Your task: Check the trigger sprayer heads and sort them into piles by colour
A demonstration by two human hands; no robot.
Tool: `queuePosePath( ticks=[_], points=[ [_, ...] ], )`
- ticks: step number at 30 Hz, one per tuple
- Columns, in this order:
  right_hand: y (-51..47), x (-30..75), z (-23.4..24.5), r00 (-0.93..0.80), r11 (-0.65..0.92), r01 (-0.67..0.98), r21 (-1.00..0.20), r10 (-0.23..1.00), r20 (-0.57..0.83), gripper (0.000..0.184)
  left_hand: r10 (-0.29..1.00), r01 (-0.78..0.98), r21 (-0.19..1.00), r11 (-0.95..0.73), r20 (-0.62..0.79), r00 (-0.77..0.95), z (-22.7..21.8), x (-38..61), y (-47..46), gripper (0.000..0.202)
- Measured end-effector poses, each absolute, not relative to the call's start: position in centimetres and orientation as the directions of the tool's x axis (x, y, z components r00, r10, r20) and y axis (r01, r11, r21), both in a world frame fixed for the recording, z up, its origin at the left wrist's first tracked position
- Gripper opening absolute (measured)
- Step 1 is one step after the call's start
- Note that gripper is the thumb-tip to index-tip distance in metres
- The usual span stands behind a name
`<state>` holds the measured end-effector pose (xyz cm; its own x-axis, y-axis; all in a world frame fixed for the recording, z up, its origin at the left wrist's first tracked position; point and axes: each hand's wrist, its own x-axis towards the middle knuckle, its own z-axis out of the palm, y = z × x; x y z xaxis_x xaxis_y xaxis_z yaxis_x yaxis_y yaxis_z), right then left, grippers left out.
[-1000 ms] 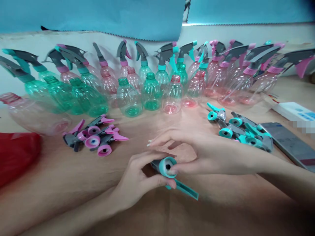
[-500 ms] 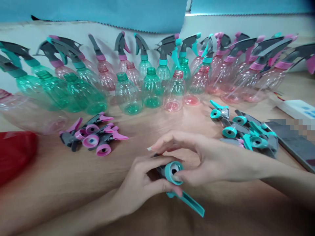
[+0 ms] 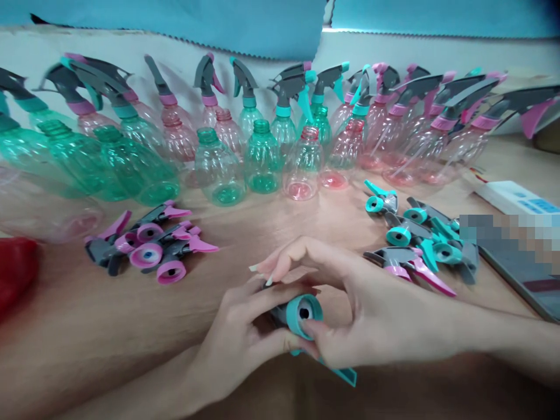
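Low in the middle of the head view, my left hand (image 3: 236, 335) is wrapped round a grey and teal trigger spray head (image 3: 291, 310), whose collar opening faces me. The teal trigger sticks out below, pointing right. My right hand (image 3: 345, 303) arches over the same spray head; its thumb presses at the collar's rim and its fingertips reach the far side of the grey body, meeting my left fingers. Part of the body is hidden by my fingers. A grey and pink spray head (image 3: 406, 259) lies just behind my right wrist.
Pink-collared spray heads (image 3: 151, 242) are heaped at left, teal ones (image 3: 422, 230) at right. Behind stand open bottles (image 3: 262, 157) and bottles with sprayers (image 3: 409, 128). A phone (image 3: 516, 262), a white box (image 3: 516, 195) and a red object (image 3: 15, 271) lie at the sides.
My right hand has lowered slightly, its thumb still on the collar and its fingers further over the body. The view has shifted, showing more of the pink spray head behind my wrist.
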<state>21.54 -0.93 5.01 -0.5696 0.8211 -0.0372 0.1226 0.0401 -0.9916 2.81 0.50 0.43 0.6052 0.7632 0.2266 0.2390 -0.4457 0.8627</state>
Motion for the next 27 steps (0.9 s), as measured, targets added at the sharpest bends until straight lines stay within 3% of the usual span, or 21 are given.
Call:
queuePosePath(
  ticks=[7,14,18,22,24,27],
  points=[
    [-1.2,21.7,6.0,-0.570,0.221,0.239,-0.945,0.821,0.047,0.049,0.767,0.270,0.866,-0.420,0.180,0.617,0.5,2.9,0.5,0.014],
    [-1.5,21.4,6.0,-0.537,0.218,0.268,-0.938,0.843,0.043,0.047,0.769,0.343,0.789,-0.511,0.241,0.591,0.6,2.8,0.3,0.017],
    [-1.3,21.3,4.9,-0.516,0.068,0.145,-0.987,0.857,-0.016,0.046,0.762,0.352,0.750,-0.561,0.300,0.574,0.3,2.6,0.3,0.026],
    [-0.8,21.6,4.6,-0.605,-0.108,0.022,-0.994,0.790,-0.099,0.049,0.736,0.340,0.720,-0.605,0.344,0.582,0.2,2.7,0.3,0.029],
    [-0.7,21.7,5.0,-0.589,-0.007,0.108,-0.994,0.805,-0.069,0.049,0.745,0.354,0.726,-0.590,0.320,0.585,0.2,2.7,0.3,0.029],
    [-1.0,21.6,5.4,-0.564,0.268,0.265,-0.926,0.822,0.077,0.049,0.749,0.368,0.725,-0.582,0.302,0.589,0.1,2.7,0.3,0.026]
  ],
)
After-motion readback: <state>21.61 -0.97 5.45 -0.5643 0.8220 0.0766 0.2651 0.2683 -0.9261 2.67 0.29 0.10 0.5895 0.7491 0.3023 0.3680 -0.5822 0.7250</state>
